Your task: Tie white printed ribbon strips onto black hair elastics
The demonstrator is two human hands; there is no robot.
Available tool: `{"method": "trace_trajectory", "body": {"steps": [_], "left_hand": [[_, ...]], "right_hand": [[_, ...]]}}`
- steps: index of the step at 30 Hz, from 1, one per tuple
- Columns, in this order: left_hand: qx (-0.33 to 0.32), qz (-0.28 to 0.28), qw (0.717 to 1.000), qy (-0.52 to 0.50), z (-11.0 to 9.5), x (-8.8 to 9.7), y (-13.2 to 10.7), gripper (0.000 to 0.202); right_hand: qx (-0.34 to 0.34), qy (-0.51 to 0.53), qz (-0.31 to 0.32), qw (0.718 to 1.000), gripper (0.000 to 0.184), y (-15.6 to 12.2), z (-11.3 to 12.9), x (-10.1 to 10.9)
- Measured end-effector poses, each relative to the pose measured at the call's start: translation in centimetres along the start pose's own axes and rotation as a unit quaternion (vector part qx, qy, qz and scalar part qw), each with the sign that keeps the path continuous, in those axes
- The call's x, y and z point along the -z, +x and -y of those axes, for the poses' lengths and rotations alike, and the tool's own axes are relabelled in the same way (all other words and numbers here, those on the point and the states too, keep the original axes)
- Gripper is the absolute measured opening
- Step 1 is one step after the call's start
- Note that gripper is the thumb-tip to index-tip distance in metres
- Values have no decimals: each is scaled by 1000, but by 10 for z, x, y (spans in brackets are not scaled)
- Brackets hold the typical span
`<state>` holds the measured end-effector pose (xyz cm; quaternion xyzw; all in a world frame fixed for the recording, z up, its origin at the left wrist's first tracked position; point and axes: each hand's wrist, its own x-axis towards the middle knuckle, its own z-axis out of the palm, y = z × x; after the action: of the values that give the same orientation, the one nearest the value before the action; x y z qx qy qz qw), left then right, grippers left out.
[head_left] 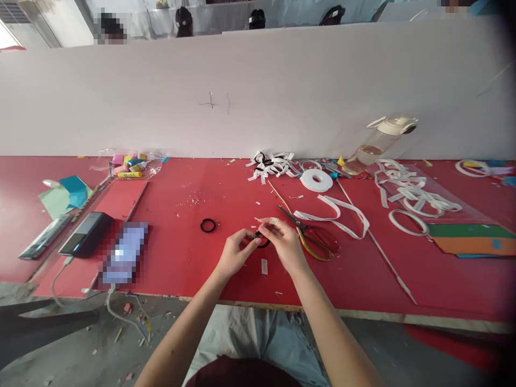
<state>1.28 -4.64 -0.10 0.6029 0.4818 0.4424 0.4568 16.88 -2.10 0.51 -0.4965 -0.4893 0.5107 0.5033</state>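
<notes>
Between my two hands, just above the red table, is a black hair tie (pixel 264 244). The fingers of my left hand (pixel 236 251) pinch its left side. My right hand (pixel 285 244) closes on its upper part with thumb and fingers; the fingers hide much of the loop. A small white label (pixel 264 266) lies just below the hands. To the left, a second black hair tie (pixel 208 226) lies flat on the table. Scissors (pixel 316 242) with red and yellow handles lie right beside my right hand, blades pointing up and left.
Behind the hands is a pile of black ties with white strips (pixel 274 164). Further right are a white tape roll (pixel 307 181), loose white ribbon (pixel 355 215), a tilted water bottle (pixel 374 145) and white rings (pixel 409 222). A phone (pixel 124 252) and power bank (pixel 85 234) sit left.
</notes>
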Motion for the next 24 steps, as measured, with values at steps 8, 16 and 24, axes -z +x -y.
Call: {"method": "trace_trajectory", "body": {"steps": [8, 16, 24], "left_hand": [[12, -3, 998, -69, 3, 2, -1, 34], [-43, -20, 999, -10, -3, 4, -3, 31], [-95, -22, 994, 40, -3, 5, -4, 31]], "right_hand": [[44, -5, 47, 998, 36, -19, 3, -2], [44, -18, -6, 999, 34, -31, -5, -8], [66, -39, 15, 997, 34, -36, -5, -6]]}}
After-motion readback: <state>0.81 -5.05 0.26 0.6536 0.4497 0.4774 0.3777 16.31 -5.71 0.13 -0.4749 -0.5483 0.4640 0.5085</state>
